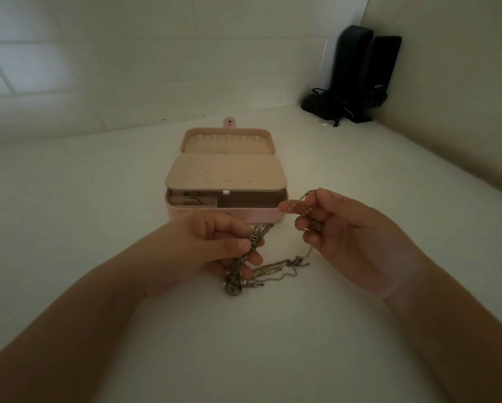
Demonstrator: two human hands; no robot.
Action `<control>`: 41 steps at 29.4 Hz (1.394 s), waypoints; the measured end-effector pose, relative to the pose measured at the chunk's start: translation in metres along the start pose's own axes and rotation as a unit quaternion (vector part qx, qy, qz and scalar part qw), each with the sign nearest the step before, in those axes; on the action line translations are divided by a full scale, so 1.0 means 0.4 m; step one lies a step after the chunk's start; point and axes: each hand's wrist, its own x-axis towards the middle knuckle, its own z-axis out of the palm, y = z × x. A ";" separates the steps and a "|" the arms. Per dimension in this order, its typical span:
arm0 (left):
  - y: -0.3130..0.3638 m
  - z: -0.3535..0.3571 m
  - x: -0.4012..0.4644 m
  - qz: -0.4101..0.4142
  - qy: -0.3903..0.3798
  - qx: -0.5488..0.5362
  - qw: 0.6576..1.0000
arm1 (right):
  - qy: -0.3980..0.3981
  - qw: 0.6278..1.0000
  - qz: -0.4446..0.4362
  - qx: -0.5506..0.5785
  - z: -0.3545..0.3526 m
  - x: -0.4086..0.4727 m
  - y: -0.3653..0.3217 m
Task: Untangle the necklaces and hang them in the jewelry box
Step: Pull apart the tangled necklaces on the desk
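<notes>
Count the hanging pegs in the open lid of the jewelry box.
5 pegs, in one row across the top of the lid of the jewelry box: far left, left of middle, middle, right of middle, far right. All bare.

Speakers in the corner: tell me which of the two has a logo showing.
The right speaker, nearer the side wall, shows a small pale logo low on its front. The left speaker, taller in this view, shows none.

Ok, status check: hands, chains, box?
Left hand grips the tangled necklaces. Right hand pinches one beaded strand, knot between hands. Jewelry box open, hooks bare. Nothing blocking.
</notes>
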 end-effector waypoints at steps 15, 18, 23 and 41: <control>-0.001 -0.012 -0.004 0.107 -0.024 -0.041 0.993 | -0.002 0.991 0.068 -0.111 0.001 -0.001 0.009; -0.002 -0.006 -0.002 0.101 -0.011 -0.019 0.995 | -0.007 0.981 0.036 -0.188 0.005 -0.006 0.013; -0.004 -0.009 -0.004 0.130 -0.006 0.006 0.992 | -0.028 0.954 -0.001 -0.300 0.009 -0.007 0.025; 0.013 -0.010 -0.006 0.147 0.059 -0.056 0.986 | -0.090 0.900 0.003 -0.427 0.013 -0.021 0.002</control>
